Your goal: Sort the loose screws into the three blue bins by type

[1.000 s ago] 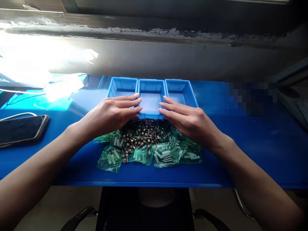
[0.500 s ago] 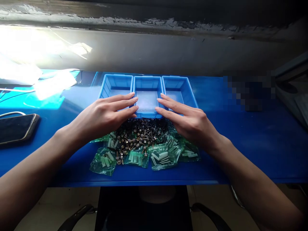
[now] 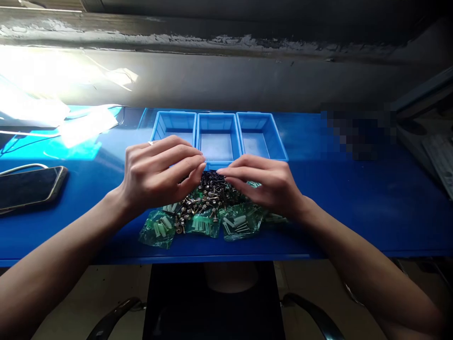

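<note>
My left hand (image 3: 161, 172) hovers over the left side of a heap of screws (image 3: 212, 189), its fingers loosely bent and the thumb close to the index fingertip. Nothing shows in it. From the other side, my right hand (image 3: 265, 182) reaches in above the heap with fingers extended and thumb a little apart, holding nothing visible. Small green plastic packets (image 3: 158, 230) with pale wall plugs and screws lie along the heap's near side. Just beyond the fingertips stand three blue bins side by side: a left bin (image 3: 194, 130), a middle bin (image 3: 217, 119) and a right bin (image 3: 279, 137).
A phone (image 3: 31, 188) lies on the blue tabletop (image 3: 354, 208) at the left, with a white cable behind it. Bright light glares at the back left. A wall (image 3: 219, 80) closes off the far side, and a dark chair (image 3: 212, 311) is below the front edge.
Both hands have come off the bins' near rims and drawn back over the screws. The fingers of my left hand are more bent. The view has shifted slightly.
</note>
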Demonstrator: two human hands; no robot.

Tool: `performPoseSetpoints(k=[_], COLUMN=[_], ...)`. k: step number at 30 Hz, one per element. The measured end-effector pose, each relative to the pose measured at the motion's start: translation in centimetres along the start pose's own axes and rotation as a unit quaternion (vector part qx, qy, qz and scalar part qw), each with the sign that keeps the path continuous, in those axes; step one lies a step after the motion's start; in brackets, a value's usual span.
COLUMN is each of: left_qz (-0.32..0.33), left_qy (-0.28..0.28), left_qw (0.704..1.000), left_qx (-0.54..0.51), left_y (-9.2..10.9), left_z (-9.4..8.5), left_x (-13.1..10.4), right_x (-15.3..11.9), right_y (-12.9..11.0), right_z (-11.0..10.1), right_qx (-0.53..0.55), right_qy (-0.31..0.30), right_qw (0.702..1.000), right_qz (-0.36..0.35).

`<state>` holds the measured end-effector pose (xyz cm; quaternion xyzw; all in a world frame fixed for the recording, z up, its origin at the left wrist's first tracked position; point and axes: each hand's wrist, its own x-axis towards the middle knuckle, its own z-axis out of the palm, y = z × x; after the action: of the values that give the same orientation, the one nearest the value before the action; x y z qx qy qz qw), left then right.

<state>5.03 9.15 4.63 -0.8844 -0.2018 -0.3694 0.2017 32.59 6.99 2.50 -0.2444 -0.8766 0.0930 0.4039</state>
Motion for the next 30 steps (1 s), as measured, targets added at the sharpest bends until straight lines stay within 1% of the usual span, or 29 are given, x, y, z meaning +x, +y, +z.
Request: performPoseSetpoints(k=[3, 5, 8, 11, 13, 17, 21, 25, 27, 30], left_qz=[-0.038, -0.053, -0.045, -0.033, -0.038, -0.039, -0.017, 0.019, 0.019, 0.004], left_qy=[0.015, 0.016, 0.015, 0.018, 0.012, 0.001, 0.028, 0.066, 0.07, 0.068], left_qw=[0.998, 0.995, 0.992, 0.993, 0.992, 0.992, 0.995, 0.992, 0.991, 0.991], left_qx=[-0.05, -0.088, -0.114, -0.114, -0.121, -0.124, -0.092, -0.109, -0.111, -0.117], left_y=[0.6, 1.1, 1.7, 2.0, 2.1, 2.1, 2.0, 1.5, 1.4, 1.5], left_z=[-0.1, 0.0, 0.3, 0.3, 0.2, -0.1, 0.2, 0.7, 0.7, 0.6], left_x=[0.2, 0.4, 0.7, 0.8, 0.9, 1.2, 1.2, 0.8, 0.6, 0.6], right_x=[0.6, 0.9, 1.0, 0.9, 0.8, 1.0, 1.2, 1.4, 1.5, 1.6], right_y=[-0.8, -1.6, -2.6, -3.0, -3.0, -2.8, -2.8, -2.8, -2.9, -3.0], right_z=[-0.5, -0.4, 0.1, 0.8, 1.0, 1.1, 0.9, 0.9, 1.0, 1.1], right_qx=[0.058, 0.121, 0.197, 0.211, 0.206, 0.218, 0.236, 0.274, 0.287, 0.293], right_qy=[0.068, 0.113, 0.156, 0.165, 0.166, 0.168, 0.143, 0.129, 0.128, 0.148], right_qw=[0.992, 0.977, 0.954, 0.95, 0.951, 0.948, 0.943, 0.929, 0.925, 0.923], right_qz=[0.086, 0.138, 0.164, 0.163, 0.161, 0.161, 0.187, 0.214, 0.214, 0.202])
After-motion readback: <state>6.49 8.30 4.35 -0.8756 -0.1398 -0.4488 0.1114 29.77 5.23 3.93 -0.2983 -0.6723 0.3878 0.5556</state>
